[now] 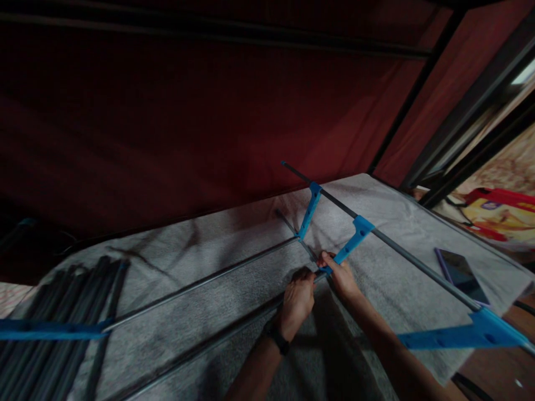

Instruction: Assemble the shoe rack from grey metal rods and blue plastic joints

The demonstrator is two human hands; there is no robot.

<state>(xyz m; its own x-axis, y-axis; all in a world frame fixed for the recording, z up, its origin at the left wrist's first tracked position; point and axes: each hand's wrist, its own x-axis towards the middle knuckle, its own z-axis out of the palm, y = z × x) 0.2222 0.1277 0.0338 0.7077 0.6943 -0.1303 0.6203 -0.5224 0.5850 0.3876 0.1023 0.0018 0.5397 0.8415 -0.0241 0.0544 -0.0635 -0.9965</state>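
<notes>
A frame of grey metal tubes and blue plastic connectors rests on a grey cloth. My left hand point(298, 298), with a dark band at the wrist, is wrapped round a long grey tube point(234, 329) near its end. My right hand point(340, 275) grips the lower end of a blue connector point(355, 240), where that tube meets it. A second blue connector point(310, 211) stands behind, joined to another long tube point(209, 278). Across the connectors' tops runs an upper tube point(401, 249). Fingers hide the joint itself.
Several dark tubes point(62, 312) lie in a bundle at left, under a blue bar point(50, 329). Another blue connector point(480, 334) is at front right. A phone point(462, 277) lies on the grey cloth point(401, 211). A dark red fabric wall point(209, 122) rises behind.
</notes>
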